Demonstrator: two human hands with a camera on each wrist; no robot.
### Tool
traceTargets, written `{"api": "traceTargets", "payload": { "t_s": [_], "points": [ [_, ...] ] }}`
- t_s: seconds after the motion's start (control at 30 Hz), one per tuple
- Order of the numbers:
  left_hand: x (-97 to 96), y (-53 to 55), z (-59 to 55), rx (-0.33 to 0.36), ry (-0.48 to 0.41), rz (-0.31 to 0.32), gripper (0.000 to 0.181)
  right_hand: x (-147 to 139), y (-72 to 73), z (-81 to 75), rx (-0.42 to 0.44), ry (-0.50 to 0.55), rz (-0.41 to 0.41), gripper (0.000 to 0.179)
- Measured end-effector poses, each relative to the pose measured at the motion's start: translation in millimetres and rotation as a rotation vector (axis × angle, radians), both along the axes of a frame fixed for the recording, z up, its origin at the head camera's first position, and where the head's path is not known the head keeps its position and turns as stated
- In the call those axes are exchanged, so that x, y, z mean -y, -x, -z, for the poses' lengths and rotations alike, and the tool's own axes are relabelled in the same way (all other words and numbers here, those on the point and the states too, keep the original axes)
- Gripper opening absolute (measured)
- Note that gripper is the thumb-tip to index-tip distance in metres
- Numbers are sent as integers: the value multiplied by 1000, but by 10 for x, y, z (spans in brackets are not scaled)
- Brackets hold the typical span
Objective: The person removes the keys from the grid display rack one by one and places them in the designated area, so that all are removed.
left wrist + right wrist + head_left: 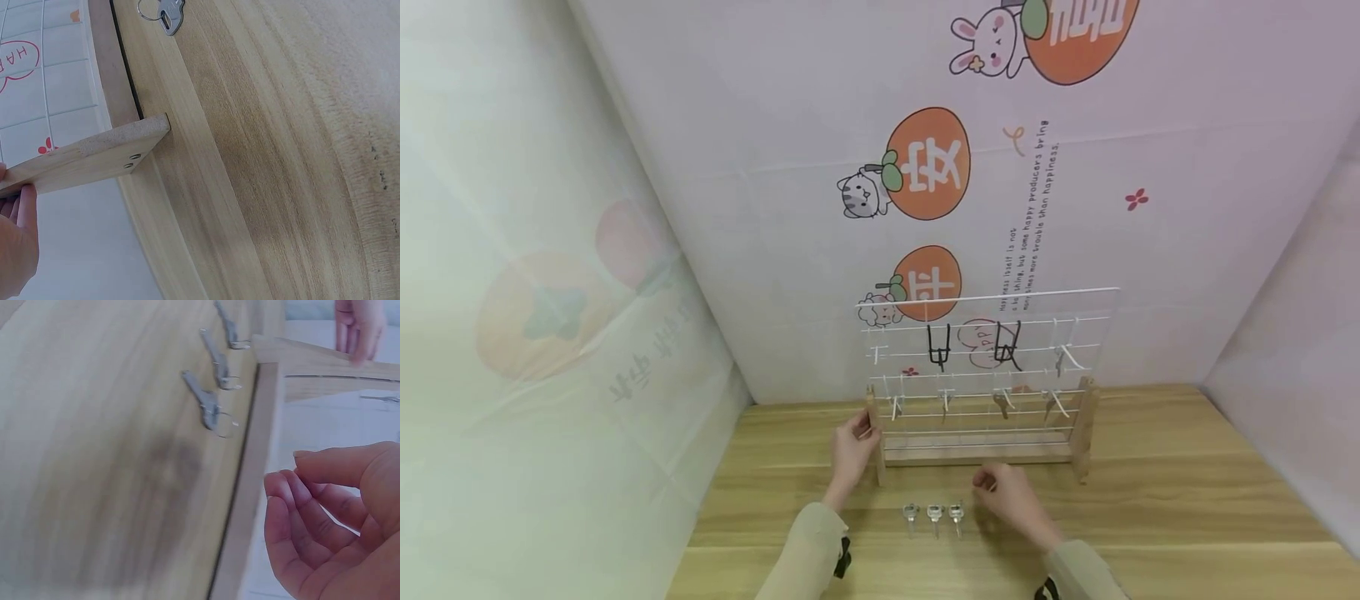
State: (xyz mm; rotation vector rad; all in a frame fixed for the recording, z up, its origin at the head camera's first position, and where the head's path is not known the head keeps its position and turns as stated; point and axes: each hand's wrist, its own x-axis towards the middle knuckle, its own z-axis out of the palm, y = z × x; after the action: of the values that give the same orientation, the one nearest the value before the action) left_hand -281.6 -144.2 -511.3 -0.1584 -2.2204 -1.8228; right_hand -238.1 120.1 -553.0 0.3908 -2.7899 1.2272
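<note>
A white wire rack (988, 297) with wooden ends stands on the table in the head view. My left hand (852, 450) grips its left wooden upright (94, 153), thumb on one face and fingers behind. In front of the base bar (977, 455), my right hand (1009, 497) hovers with fingers loosely bent, thumb near the fingertips and nothing between them. To its left three silver keys lie in a row: a left key (911, 511), a middle key (935, 512) and a right key (206, 406), each with a ring. Several more keys (1002, 404) hang from the rack's white hooks.
Two black hooks, one left (938, 356) and one right (1006, 352), sit on the upper wires. Behind the rack rises a printed cloth backdrop (775, 250), with pale cloth walls at both sides. Wood-grain table (1187, 483) extends right of the rack.
</note>
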Motion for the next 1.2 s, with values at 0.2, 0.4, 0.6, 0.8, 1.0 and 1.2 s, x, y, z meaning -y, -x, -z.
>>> {"api": "traceTargets", "payload": {
  "t_s": [0.2,0.4,0.6,0.8,1.0,1.2],
  "points": [
    [46,124,212,-13,5,-37,39,-43,-16,-189,-37,-34,67,10],
    [69,208,336,-22,4,-44,40,-166,-54,-466,-131,-43,53,11],
    [40,187,308,-1,11,-44,42,-303,-86,-741,-205,-53,81,9],
    [3,25,41,-10,25,-26,39,-464,-61,-1006,-318,-28,124,10],
    [4,14,28,-9,14,-12,40,-665,-5,-1216,-411,-52,203,9],
    [20,191,299,-19,24,-55,40,-848,61,-1321,-407,-52,258,12]
  ]
}}
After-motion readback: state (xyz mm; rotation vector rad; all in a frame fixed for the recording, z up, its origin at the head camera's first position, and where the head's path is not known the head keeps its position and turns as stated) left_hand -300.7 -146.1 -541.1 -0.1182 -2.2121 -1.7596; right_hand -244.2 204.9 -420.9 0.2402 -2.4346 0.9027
